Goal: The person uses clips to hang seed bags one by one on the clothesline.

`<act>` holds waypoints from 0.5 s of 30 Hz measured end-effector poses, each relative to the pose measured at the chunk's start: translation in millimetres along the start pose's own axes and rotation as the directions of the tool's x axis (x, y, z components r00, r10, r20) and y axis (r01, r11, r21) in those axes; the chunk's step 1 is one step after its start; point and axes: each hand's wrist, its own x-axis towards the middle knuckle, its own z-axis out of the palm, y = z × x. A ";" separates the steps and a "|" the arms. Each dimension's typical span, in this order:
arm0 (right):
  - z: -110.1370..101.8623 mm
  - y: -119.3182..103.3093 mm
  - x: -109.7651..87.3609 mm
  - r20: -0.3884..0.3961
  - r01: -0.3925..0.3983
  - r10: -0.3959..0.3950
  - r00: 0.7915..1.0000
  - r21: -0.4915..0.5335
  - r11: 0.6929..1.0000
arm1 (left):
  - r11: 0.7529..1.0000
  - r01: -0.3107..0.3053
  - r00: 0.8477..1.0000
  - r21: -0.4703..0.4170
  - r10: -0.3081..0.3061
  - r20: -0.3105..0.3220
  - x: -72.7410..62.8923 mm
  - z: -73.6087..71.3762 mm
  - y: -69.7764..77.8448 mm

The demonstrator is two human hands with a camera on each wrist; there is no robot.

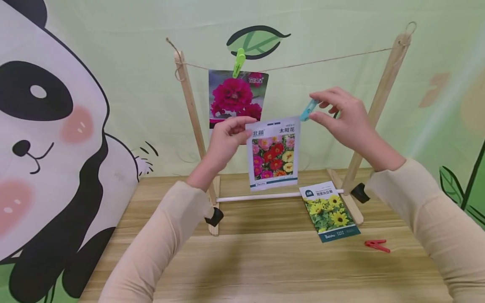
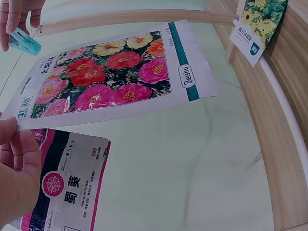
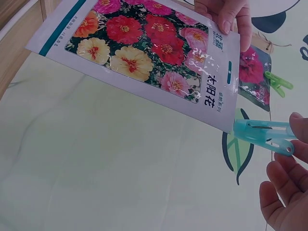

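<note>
My left hand (image 1: 226, 141) pinches the upper left corner of a white seed packet (image 1: 273, 158) with red, pink and yellow flowers. The packet hangs upright in front of the rack, below its string. Between the thumb and fingers of my right hand (image 1: 342, 113) is a light-blue clothespin (image 3: 262, 134), its tip close by the packet's upper right corner. Behind the left hand, a magenta-flower seed packet (image 1: 233, 94) hangs from the string (image 1: 326, 61), held by a green clothespin (image 1: 238, 63).
A sunflower seed packet (image 1: 330, 212) leans over the white bar (image 1: 261, 196) at the rack's base. To its right, a red clothespin (image 1: 377, 245) lies on the wooden table (image 1: 265, 265). Wooden posts (image 1: 382, 97) hold the string's ends. Behind stands a panda-print backdrop (image 1: 87, 160).
</note>
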 end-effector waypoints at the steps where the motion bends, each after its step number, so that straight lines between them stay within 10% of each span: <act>1: -0.2 -0.1 0.2 0.000 -0.004 0.004 1.000 0.002 1.000 | 1.000 -0.001 1.000 -0.001 0.001 -0.001 0.3 0.0 0.5; 15: -2.6 1.0 4.9 -0.019 -0.005 0.005 1.000 -0.010 1.000 | 0.997 -0.025 0.999 0.070 0.028 -0.038 5.4 0.6 6.5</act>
